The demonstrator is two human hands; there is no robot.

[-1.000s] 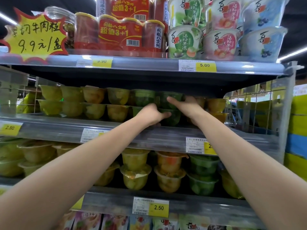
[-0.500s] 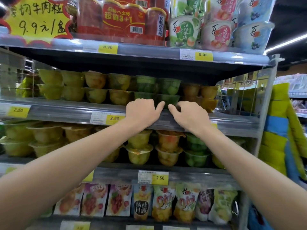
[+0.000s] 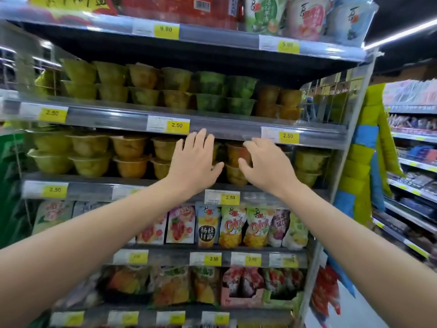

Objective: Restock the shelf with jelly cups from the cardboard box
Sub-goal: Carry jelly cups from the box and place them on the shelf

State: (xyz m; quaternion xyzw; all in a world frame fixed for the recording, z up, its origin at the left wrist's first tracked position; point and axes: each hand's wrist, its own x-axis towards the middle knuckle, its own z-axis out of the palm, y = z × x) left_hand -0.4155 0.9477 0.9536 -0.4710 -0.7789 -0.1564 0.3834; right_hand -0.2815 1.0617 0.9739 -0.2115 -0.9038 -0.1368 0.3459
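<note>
while both hands hang empty in the head view, left hand (image 3: pixel 194 162) flat with fingers spread, right hand (image 3: pixel 262 164) loosely open, they sit just before the stacked jelly cups (image 3: pixel 237 152) on the middle shelf (image 3: pixel 94 189); the cardboard box is out of sight. i judge the cups light, thin-walled, slick: grip round the rim, sparing the film lid

Showing fruit pouches (image 3: pixel 233 227) standing in a row, yellow price tags (image 3: pixel 177 125) reading 2.50, yellow-and-blue packs (image 3: pixel 369 143) hanging at right
</note>
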